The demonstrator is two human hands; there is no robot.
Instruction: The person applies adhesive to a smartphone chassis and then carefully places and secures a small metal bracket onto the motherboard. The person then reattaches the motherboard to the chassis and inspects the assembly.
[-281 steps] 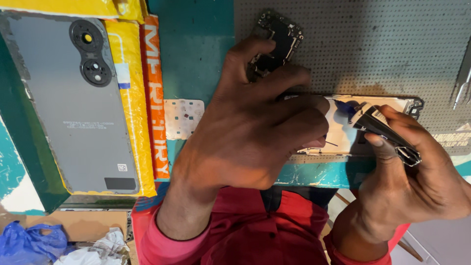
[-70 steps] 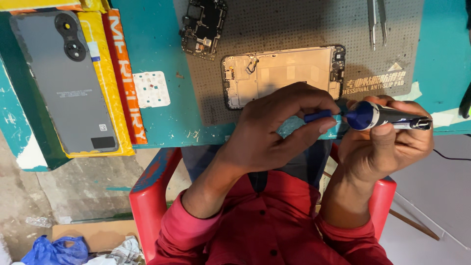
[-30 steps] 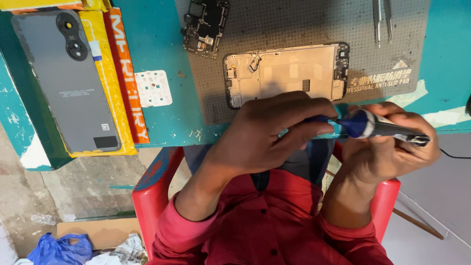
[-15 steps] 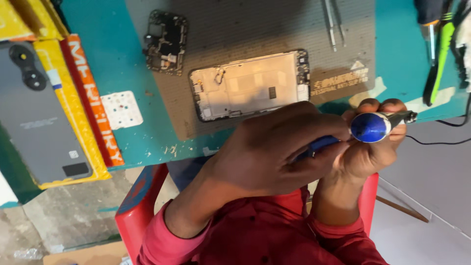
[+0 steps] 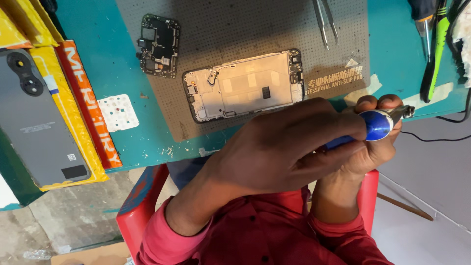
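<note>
Both hands meet at the near edge of the teal bench (image 5: pixel 98 59), above the person's red shirt (image 5: pixel 274 235). The left hand (image 5: pixel 279 147) lies across the front with its fingers curled and pinched on the blue handle of a screwdriver (image 5: pixel 375 125). The right hand (image 5: pixel 373 142) sits behind it, fingers wrapped round the rounded blue end, where a metal tip pokes out to the right. The tool is held level, just off the bench edge and apart from the opened phone frame (image 5: pixel 243 84), which lies flat on the grey mat (image 5: pixel 235 29). A circuit board (image 5: pixel 158 45) rests on the mat's left corner, tweezers (image 5: pixel 325 22) at its top. A grey back cover (image 5: pixel 37 127) lies on a yellow box at far left.
</note>
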